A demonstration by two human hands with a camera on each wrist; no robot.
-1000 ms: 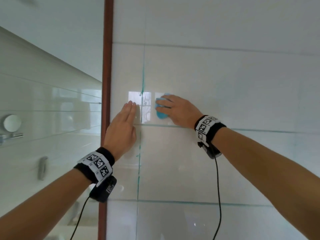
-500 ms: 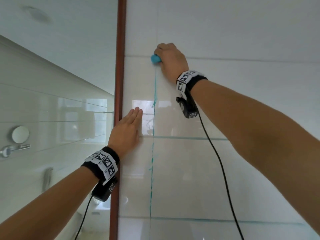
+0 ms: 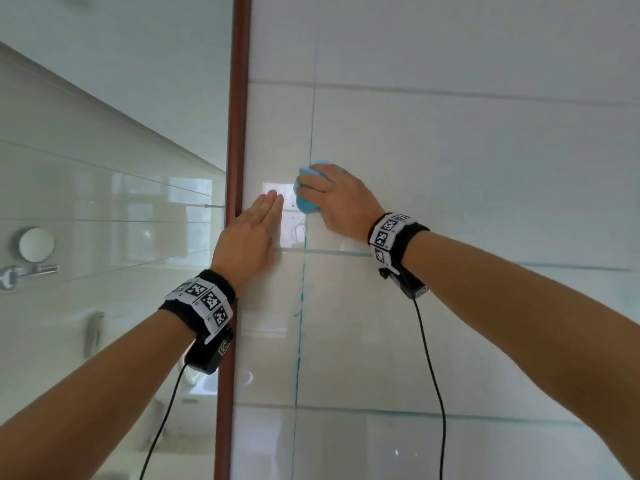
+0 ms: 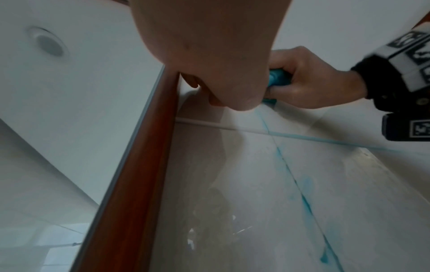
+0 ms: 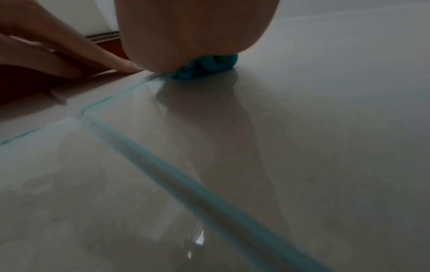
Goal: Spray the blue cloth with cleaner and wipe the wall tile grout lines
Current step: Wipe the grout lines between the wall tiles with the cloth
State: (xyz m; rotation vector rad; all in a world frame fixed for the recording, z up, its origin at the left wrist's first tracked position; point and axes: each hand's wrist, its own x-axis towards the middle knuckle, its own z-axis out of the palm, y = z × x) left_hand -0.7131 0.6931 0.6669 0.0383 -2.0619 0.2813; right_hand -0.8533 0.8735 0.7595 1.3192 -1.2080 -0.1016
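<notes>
My right hand (image 3: 332,199) grips the bunched blue cloth (image 3: 304,199) and presses it on the vertical grout line (image 3: 302,299) of the white wall tiles, a little above the horizontal grout line (image 3: 332,252). The cloth (image 4: 278,77) shows between the curled fingers in the left wrist view, and as a blue wad (image 5: 209,68) under the palm in the right wrist view. Blue-green smears run down the vertical line (image 4: 304,200). My left hand (image 3: 252,233) lies flat on the tile with straight fingers, just left of the cloth.
A reddish-brown frame strip (image 3: 235,202) runs vertically at the tile's left edge, touching my left hand's side. Left of it, a glossy wall carries a round chrome fitting (image 3: 34,245) and a small handle (image 3: 93,330). Wrist-camera cables hang below both arms.
My right hand swept the cloth up the vertical grout line to the upper horizontal joint, then came back down to just above the lower joint. My left hand stayed flat on the tile.
</notes>
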